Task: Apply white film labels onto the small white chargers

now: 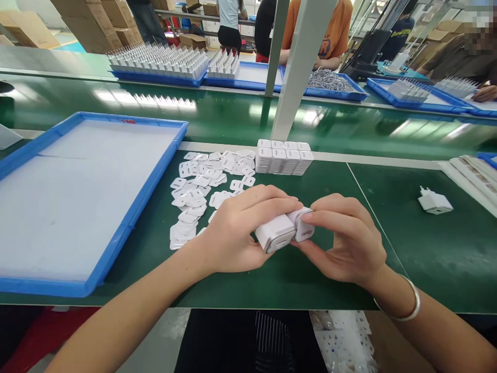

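Between both hands' fingers (272, 199): white charger (276, 233).

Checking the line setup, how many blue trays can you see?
5, possibly more hidden. One large tray on the near left by the left hand; four across the belt. A blue edge at far right may be another.

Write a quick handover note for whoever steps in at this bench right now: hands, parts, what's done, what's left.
Left hand and right hand together grip one white charger over the green mat.
Loose white labels lie beyond the left hand; a block of stacked chargers stands behind them.
One charger lies apart, right.
Blue tray, left, holds no chargers yet.
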A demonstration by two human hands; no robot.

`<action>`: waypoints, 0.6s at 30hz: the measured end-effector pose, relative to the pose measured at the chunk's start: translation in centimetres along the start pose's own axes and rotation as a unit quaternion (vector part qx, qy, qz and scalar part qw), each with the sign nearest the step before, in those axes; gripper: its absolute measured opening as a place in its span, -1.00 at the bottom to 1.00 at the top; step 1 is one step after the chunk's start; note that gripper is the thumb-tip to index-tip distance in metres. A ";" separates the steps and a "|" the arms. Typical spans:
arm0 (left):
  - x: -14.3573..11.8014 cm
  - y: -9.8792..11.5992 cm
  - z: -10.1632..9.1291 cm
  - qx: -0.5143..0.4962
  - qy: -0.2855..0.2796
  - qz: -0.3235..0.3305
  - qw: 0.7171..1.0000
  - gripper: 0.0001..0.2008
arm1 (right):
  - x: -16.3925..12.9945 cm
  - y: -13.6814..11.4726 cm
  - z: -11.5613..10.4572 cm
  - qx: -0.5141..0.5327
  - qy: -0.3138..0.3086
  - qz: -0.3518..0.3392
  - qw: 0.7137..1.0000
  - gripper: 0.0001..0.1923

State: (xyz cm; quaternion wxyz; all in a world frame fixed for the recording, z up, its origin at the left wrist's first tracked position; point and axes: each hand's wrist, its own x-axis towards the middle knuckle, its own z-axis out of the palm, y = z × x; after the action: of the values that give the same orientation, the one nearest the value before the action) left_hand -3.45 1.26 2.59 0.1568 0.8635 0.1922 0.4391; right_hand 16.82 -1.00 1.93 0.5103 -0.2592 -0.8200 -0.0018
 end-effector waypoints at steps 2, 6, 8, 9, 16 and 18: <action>-0.1 0.1 -0.1 0.003 -0.004 -0.007 1.000 -0.63 | 0.0 0.0 0.0 0.001 0.000 0.002 1.000 -0.63; -0.2 0.2 -0.1 0.007 -0.001 -0.008 1.000 -0.63 | 0.1 0.0 0.0 0.000 0.009 0.001 1.000 -0.64; -0.3 0.2 0.0 0.010 0.002 -0.006 1.000 -0.63 | 0.1 0.1 -0.1 0.002 0.006 -0.005 1.000 -0.63; -0.4 0.2 0.0 0.010 0.002 -0.005 1.000 -0.63 | 0.1 0.1 -0.1 0.006 0.000 -0.008 1.000 -0.63; -0.6 0.1 0.1 0.026 -0.004 0.002 1.000 -0.63 | 0.4 -0.1 -0.7 0.019 -0.040 -0.001 0.999 -0.59; -0.6 -0.1 0.2 0.038 -0.009 0.009 0.999 -0.63 | 0.5 -0.1 -1.0 0.005 -0.060 -0.002 0.998 -0.59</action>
State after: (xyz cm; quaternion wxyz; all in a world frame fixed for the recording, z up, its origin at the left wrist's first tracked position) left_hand -3.65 1.00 2.02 0.1216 0.8744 0.1995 0.4252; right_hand 17.41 -1.13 2.82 0.4615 -0.2543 -0.8498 0.0169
